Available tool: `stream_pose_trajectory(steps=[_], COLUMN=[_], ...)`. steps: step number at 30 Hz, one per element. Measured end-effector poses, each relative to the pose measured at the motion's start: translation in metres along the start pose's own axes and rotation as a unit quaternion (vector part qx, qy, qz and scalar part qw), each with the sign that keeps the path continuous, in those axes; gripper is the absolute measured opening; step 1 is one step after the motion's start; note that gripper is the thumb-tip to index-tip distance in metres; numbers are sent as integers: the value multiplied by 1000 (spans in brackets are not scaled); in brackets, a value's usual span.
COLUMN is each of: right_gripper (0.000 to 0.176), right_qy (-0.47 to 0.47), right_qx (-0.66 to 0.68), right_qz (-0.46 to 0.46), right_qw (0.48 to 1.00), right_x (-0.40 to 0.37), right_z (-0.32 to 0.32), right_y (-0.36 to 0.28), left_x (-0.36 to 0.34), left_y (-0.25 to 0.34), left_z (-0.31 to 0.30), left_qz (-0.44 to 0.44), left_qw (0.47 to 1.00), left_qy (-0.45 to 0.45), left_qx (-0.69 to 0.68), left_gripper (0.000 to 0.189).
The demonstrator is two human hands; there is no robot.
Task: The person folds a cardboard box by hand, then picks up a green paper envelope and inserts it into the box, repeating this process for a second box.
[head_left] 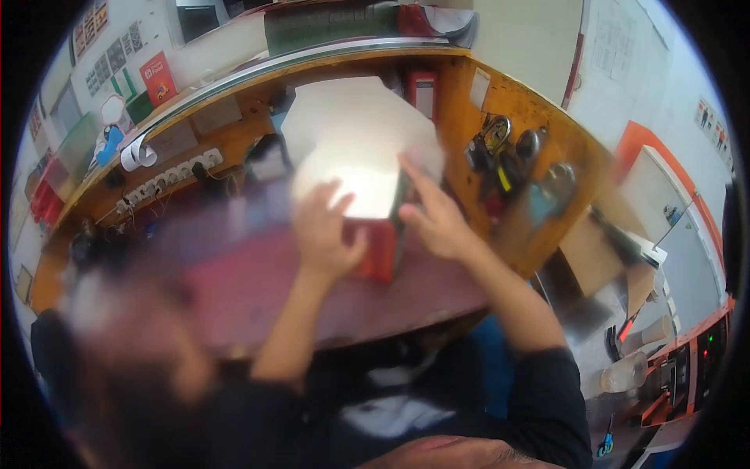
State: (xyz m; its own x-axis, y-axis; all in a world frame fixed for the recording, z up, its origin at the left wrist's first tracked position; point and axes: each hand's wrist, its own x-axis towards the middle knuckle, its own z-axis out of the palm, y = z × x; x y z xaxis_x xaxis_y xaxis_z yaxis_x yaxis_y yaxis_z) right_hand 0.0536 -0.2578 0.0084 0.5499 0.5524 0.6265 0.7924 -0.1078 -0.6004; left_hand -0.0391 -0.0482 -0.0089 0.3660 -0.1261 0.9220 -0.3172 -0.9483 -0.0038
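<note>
A large white sheet-like piece (pixel 344 125) with angled corners stands out over the table, its lower part bright with glare. Below its front edge shows a red box-like thing (pixel 377 254) with a dark side; how the two join is blurred. My left hand (pixel 324 230) rests at the left of the white piece, fingers spread and thumb over the red front. On the other side, my right hand (pixel 437 219) has its index finger stretched along the right edge, thumb apart from it. Neither hand is wrapped round anything.
A reddish tabletop (pixel 258 289) lies beneath. Padlocks (pixel 498 133) hang on the wooden side panel (pixel 539 102) at right. A power strip (pixel 172 178) runs along the back left. A blurred person (pixel 141 344) is close at left. Scissors (pixel 606 442) lie lower right.
</note>
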Motion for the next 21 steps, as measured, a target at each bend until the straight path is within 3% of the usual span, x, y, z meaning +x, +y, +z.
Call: stream_pose_trajectory(steps=[3, 4, 7, 10, 13, 19, 21], right_gripper=[57, 43, 36, 28, 19, 11, 10], right_qy=[-33, -26, -27, -34, -41, -25, -25], right_qx=[52, 38, -156, -287, -286, -202, -199], right_qz=[8, -10, -101, -216, -241, -221, -210], right_qw=[998, 999, 982, 933, 927, 954, 957], right_x=[-22, -26, -26, -22, -17, -11, -10], right_z=[9, 11, 10, 6, 3, 10, 13], right_y=[-7, -10, 0, 4, 8, 8, 11], left_x=[16, 19, 24, 28, 30, 44, 50], left_y=[17, 20, 26, 34, 43, 52, 50], left_z=[2, 6, 6, -1, -4, -14, -11], left_qz=[53, 58, 28, 2, -18, -68, -62], left_qw=[992, 993, 993, 990, 986, 920, 924], left_qy=[-80, -80, -106, -138, -161, -364, -356], left_qx=[-79, -70, -54, -28, 31, 126, 127], left_gripper=[34, 21, 20, 19, 17, 18, 21])
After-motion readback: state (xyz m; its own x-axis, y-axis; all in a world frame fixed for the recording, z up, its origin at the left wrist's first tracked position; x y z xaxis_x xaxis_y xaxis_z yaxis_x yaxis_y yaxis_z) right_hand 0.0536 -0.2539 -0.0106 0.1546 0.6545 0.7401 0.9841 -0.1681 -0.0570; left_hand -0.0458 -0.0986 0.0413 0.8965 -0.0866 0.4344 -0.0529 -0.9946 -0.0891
